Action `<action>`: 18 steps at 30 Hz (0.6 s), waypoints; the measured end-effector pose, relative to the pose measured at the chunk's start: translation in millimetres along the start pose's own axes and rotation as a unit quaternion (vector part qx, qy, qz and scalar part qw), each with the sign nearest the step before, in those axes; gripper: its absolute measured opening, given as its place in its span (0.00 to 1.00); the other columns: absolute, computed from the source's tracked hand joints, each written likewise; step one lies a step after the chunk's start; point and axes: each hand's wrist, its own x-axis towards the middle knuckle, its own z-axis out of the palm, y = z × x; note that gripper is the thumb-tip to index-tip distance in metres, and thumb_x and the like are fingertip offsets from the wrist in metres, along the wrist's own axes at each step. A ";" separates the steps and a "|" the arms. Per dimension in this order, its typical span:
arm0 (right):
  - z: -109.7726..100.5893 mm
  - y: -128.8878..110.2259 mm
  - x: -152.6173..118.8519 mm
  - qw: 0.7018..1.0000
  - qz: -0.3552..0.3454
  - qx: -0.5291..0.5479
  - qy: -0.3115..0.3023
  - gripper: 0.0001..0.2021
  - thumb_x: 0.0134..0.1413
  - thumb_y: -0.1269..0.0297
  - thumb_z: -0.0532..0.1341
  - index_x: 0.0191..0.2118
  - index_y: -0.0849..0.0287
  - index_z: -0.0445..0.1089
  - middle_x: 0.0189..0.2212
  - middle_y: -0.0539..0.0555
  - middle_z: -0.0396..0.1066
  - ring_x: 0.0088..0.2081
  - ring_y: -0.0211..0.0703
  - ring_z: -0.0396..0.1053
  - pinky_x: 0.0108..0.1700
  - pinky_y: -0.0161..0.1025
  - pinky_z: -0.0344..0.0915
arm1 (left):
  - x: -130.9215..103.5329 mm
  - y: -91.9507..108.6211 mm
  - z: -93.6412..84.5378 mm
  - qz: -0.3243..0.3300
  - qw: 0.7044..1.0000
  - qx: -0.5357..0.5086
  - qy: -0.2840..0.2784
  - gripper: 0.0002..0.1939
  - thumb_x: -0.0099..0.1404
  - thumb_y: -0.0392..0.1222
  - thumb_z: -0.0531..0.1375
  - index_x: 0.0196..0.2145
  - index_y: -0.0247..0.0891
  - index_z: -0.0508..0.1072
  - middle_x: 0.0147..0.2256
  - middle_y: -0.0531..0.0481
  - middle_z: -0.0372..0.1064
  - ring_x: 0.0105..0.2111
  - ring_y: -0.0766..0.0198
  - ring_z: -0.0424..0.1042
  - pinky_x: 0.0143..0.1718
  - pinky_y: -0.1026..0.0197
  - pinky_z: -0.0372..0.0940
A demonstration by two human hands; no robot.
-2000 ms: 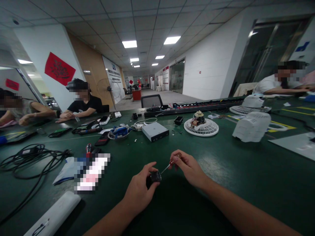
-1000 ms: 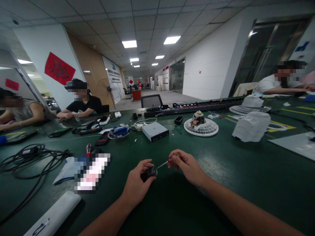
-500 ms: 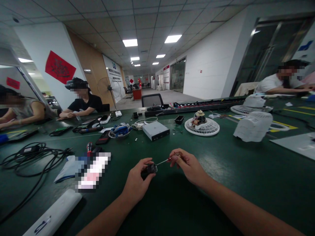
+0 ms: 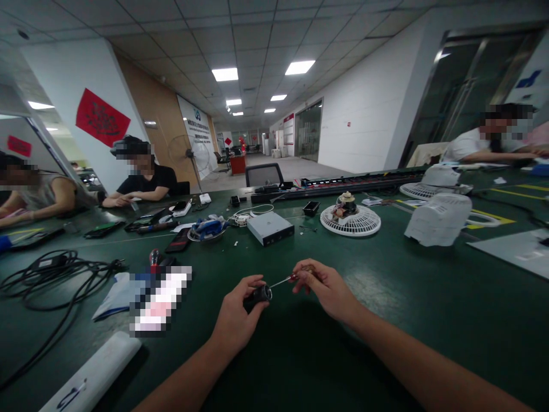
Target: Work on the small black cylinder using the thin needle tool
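left hand point(image 4: 238, 313): bare | right hand point(image 4: 322, 286): bare | forearms point(image 4: 403, 343): uncovered along visible length

A workshop in an office: a green workbench point(image 4: 231, 264) strewn with white fan parts point(image 4: 441, 220) and a disc drive point(image 4: 269, 226), ceiling lights point(image 4: 300, 68) above, a mesh-backed chair point(image 4: 264, 175) and glass door point(image 4: 309, 134) beyond.
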 end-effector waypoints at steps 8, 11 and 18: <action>3.3 -2.4 -4.0 1.000 -0.003 0.004 -0.027 0.11 0.64 0.54 0.58 0.41 0.57 0.69 0.37 0.55 0.76 0.33 0.44 0.77 0.33 0.39 0.67 | 1.5 0.7 0.6 -0.006 1.000 0.001 0.012 0.24 0.57 0.30 0.66 0.52 0.43 0.71 0.45 0.49 0.77 0.46 0.56 0.77 0.54 0.47 0.68; 4.3 -4.1 -4.6 1.000 -0.007 -0.004 -0.028 0.12 0.64 0.53 0.58 0.41 0.57 0.69 0.38 0.55 0.76 0.35 0.45 0.77 0.34 0.40 0.67 | 1.9 0.2 0.5 -0.002 1.000 0.002 0.016 0.24 0.58 0.31 0.66 0.52 0.42 0.71 0.45 0.48 0.77 0.46 0.55 0.77 0.54 0.46 0.68; 2.3 1.6 1.2 0.997 0.023 0.072 0.017 0.15 0.60 0.49 0.61 0.39 0.58 0.68 0.35 0.55 0.76 0.33 0.46 0.78 0.31 0.39 0.67 | 0.7 2.5 0.6 0.010 1.000 0.005 0.012 0.21 0.59 0.32 0.66 0.50 0.42 0.73 0.45 0.48 0.78 0.45 0.56 0.77 0.54 0.47 0.69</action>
